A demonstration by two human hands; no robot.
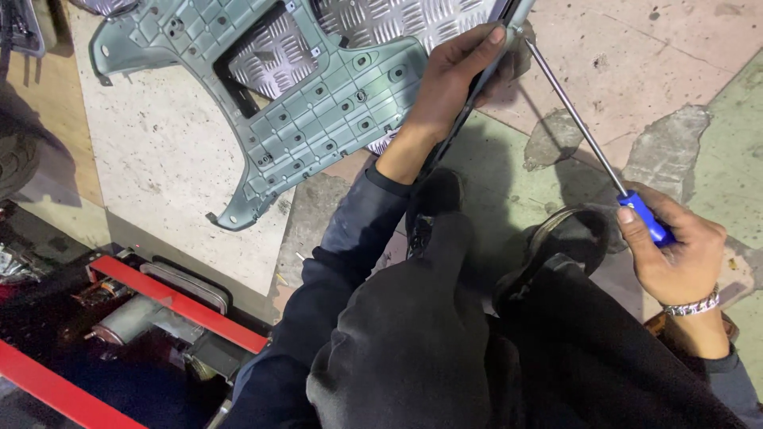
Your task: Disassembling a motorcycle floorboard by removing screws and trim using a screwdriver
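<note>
Knees: the person crouches, dark trousers (413,349) filling the bottom of the view, a sandal (568,238) on the stone floor (675,63).
Right hand: the right hand (675,254) is closed around the blue handle of a screwdriver (588,139); a metal bracelet (693,305) sits on the wrist.
Screwdriver: its long thin shaft slants up and to the left, the tip reaching the edge of the panel just beside the left fingertips.
Left hand: the left hand (453,83), in a dark sleeve, is clamped on the right edge of the grey plastic panel (318,95), fingers curled over the rim.
Panel: it lies tilted on the floor with its ribbed underside up, screw holes dotted across it; ridged metal plate (413,20) shows through its opening and above it.
Left side: a red metal frame (183,306) with dark machine parts sits low on the left.
</note>
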